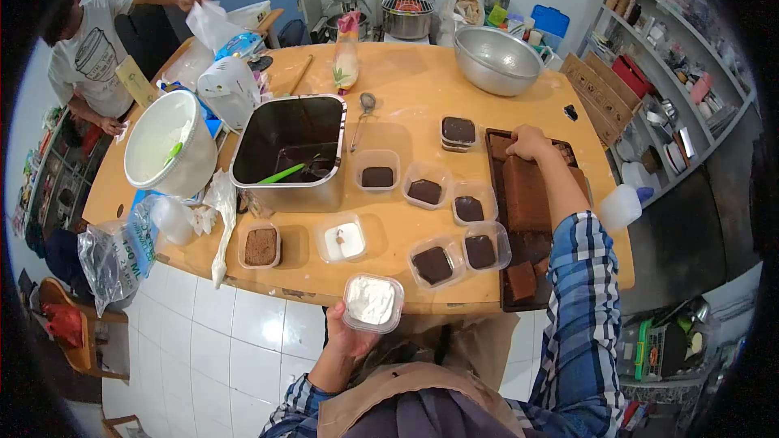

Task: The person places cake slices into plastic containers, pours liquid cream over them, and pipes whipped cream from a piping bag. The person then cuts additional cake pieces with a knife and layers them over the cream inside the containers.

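My left hand (350, 336) holds a small clear tub with white cream (373, 302) at the table's front edge. On the right, my right hand (527, 143) reaches to the far end of a dark tray (497, 195) and touches the brown cake (529, 199) there; its fingertips are partly hidden, and what they pinch is too small to tell. A cut cake piece (520, 282) lies at the tray's near end. Between my hands stand several clear tubs with dark chocolate layers (432, 265). One tub with white cream (345, 238) and one with brown cake (261, 246) stand farther left.
A metal container (329, 192) of chocolate with a green spatula (281, 174) stands left of centre. Beside it are a white bucket (198, 164), a piping bag (220, 227) and a hand mixer (227, 91). A steel bowl (497, 61) sits at the back. Another person (101, 53) stands at left.
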{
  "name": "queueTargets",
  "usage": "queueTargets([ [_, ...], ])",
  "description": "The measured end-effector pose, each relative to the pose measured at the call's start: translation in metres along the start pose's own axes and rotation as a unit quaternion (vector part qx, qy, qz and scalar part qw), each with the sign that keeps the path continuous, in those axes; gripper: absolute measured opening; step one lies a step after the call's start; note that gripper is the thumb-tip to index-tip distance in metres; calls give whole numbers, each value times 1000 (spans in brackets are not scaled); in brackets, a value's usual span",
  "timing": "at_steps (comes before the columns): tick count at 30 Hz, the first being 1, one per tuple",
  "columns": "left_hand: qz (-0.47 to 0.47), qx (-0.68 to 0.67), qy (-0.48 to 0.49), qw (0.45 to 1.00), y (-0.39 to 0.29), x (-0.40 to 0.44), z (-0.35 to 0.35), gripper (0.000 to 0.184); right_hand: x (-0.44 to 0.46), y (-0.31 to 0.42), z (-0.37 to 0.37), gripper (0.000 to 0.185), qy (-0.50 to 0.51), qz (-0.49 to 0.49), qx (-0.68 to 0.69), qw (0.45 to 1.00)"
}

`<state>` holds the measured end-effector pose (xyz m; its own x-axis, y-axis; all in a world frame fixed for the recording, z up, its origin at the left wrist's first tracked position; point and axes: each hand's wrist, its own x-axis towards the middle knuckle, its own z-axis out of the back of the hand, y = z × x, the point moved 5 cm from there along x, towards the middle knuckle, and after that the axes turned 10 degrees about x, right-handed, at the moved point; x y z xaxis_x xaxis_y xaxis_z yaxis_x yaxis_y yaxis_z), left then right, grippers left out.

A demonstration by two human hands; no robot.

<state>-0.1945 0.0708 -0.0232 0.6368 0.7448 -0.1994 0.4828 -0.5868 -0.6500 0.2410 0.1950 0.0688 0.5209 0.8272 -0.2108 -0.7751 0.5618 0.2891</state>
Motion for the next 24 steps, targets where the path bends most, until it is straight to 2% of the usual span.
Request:
queueTargets([
  [5, -1, -5, -11, 1000, -1, -1, -1, 85, 17, -8, -11, 56, 0, 15, 27, 1000],
  [8, -2, -2, -6, 1000, -2, -1, -2, 84, 16, -7, -5, 56, 7, 14, 21, 1000],
  [11, -7, -3, -4, 1000, -1, 0, -1, 84, 16, -24, 27, 41, -125, 61, 53, 989],
  [13, -6, -1, -1, 1000, -1, 0, 0, 84, 5, -43, 60, 41, -194, 27, 118, 974],
  [15, -5, 8, 10, 1000, -2, -1, -1, 85, 1, -70, 87, 37, -244, 79, 61, 965],
  [16, -4, 14, -15, 1000, -2, -4, -2, 86, -4, -83, 93, 35, -231, 64, 45, 970],
  [21, -7, 23, -2, 1000, -3, -1, -2, 89, -28, -131, 101, 31, -183, 27, 19, 983],
  [24, -10, 20, -1, 1000, -3, 0, -4, 89, -28, -145, 84, 39, -145, 19, 73, 987],
])
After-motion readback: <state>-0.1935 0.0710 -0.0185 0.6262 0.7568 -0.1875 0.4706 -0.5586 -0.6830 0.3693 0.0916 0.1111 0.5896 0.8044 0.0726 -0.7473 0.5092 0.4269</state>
